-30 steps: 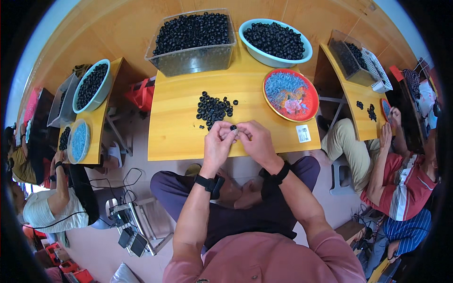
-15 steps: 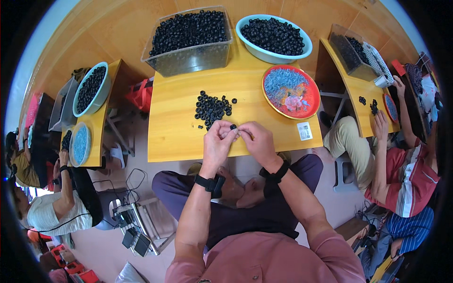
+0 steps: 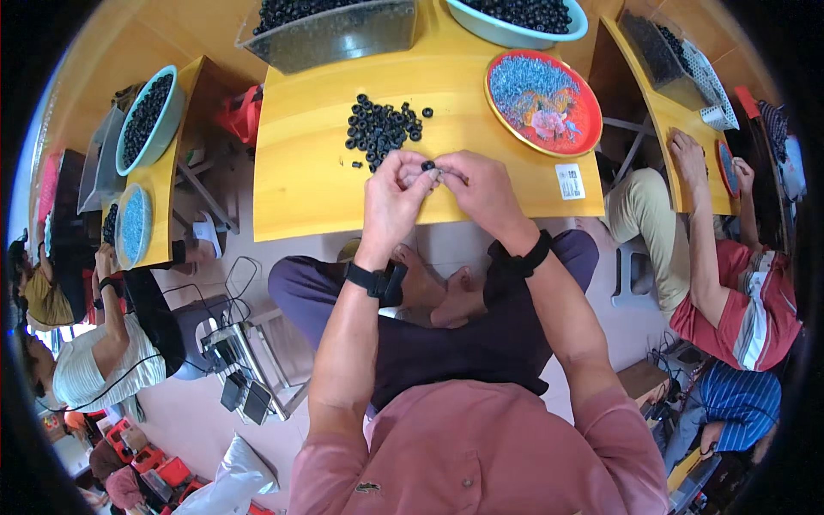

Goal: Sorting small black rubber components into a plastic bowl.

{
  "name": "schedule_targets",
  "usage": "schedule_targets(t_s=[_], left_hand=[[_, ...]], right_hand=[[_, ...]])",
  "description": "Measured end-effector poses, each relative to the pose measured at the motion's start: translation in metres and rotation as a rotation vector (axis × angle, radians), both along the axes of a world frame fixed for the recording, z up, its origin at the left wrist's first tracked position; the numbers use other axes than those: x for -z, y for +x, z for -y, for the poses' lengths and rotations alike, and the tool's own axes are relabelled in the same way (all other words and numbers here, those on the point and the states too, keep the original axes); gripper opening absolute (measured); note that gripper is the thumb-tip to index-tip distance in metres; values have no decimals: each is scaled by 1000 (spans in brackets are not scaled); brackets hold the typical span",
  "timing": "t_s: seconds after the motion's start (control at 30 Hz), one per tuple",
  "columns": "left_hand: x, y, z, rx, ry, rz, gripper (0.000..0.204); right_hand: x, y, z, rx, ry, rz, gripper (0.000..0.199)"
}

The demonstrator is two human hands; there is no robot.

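My left hand [image 3: 395, 196] and my right hand [image 3: 482, 190] meet over the near part of the yellow table [image 3: 309, 184]. Pinched in the left fingers is a small black ring-shaped part [image 3: 428, 165]. The right thumb and fingertips press together right beside that part; anything between them is too small to make out. Just beyond my left hand lies a loose pile of the same black parts [image 3: 382, 129], several with a visible centre hole. A red round tray [image 3: 571, 129] with many small blue-grey metallic pieces [image 3: 530, 84] is to the right.
A clear plastic bin [image 3: 343, 43] and a pale blue basin [image 3: 515, 31], both full of black parts, stand at the far edge. A white label [image 3: 570, 182] sits at the near right corner. People work at side tables [image 3: 665, 129] on both sides.
The whole view has shifted, so the table and its things sit higher in the picture. My hands stay together at the black part, with only slight finger movement.
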State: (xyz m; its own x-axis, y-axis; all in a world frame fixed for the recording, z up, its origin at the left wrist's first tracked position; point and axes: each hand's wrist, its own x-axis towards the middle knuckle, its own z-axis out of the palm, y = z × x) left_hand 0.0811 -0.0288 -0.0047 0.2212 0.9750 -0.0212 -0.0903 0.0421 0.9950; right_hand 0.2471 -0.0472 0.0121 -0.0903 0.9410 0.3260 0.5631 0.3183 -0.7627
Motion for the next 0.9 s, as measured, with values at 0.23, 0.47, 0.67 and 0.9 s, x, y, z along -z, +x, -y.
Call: schedule_targets(t_s=[0.23,0.47,0.67,0.9], left_hand=[[2,-1,3,-13,-14,13,15],[1,-2,1,-15,-44,107,14],[3,-1,1,-38,-17,67,14],[1,-2,12,-6,192,-377,14]], right_hand=[[9,-8,9,52,-94,-221,18],[20,-5,6,105,-38,-256,17],[19,-2,-2,158,-53,-202,14],[13,-2,-2,188,-66,-274,12]])
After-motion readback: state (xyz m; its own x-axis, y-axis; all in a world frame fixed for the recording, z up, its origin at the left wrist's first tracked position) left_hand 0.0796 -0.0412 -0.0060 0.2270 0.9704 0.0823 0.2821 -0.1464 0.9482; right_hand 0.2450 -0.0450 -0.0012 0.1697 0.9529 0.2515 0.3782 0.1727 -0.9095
